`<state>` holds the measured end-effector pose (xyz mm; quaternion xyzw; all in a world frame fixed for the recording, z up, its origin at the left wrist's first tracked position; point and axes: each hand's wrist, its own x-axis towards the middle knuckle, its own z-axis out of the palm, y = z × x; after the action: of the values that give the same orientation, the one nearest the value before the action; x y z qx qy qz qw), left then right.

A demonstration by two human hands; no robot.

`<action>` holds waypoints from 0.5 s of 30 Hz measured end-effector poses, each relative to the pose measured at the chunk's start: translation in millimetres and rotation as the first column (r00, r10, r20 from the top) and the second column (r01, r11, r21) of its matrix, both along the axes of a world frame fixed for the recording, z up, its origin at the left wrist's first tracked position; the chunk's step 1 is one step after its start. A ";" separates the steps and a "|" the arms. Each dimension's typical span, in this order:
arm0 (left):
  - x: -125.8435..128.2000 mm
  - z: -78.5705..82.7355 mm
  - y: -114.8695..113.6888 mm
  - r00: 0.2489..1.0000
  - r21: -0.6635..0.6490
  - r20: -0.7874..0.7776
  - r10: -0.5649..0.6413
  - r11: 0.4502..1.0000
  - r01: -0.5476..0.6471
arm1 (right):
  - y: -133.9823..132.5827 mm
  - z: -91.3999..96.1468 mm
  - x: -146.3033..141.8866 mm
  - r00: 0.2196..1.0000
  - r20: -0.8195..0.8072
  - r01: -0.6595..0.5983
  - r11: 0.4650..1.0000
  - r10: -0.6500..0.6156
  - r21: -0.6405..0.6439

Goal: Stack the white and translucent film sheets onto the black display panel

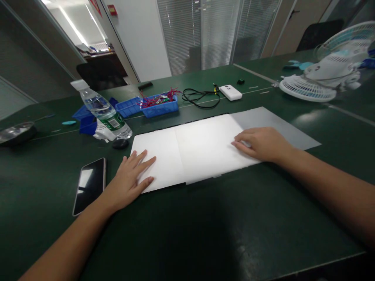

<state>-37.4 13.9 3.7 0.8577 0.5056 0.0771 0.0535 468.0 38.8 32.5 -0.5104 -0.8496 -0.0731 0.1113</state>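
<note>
Two bright white sheets point(208, 146) lie side by side on the green table, with a dark edge showing beneath them. My left hand point(131, 171) rests flat on the left end of the white surface, fingers spread and holding nothing. On the right part, my right hand point(260, 143) is closed, its thumb and fingers bent together over the surface. A small pale patch shows between those fingers, too hidden to name. Beneath and beyond the right hand, a grey sheet point(281, 127) sticks out to the right of the white ones.
Left of my left hand lies a phone point(90, 186). Behind it stand a tilted water bottle point(102, 107), a black mouse point(120, 144) and blue bins point(161, 108) with red wires. Farther back are a black cable point(202, 93), a white power bank point(231, 92) and a white fan point(328, 74).
</note>
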 end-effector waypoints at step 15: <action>-2.0 0.1 2.0 1.000 -0.055 0.009 -0.001 0.999 0.002 | -15.6 -2.8 -24.2 0.978 -0.128 -0.158 0.985 0.165 0.064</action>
<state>-39.4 15.9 3.7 0.8559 0.5066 0.0670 0.0791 443.8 23.2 29.7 -0.4403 -0.8766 -0.0527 0.1868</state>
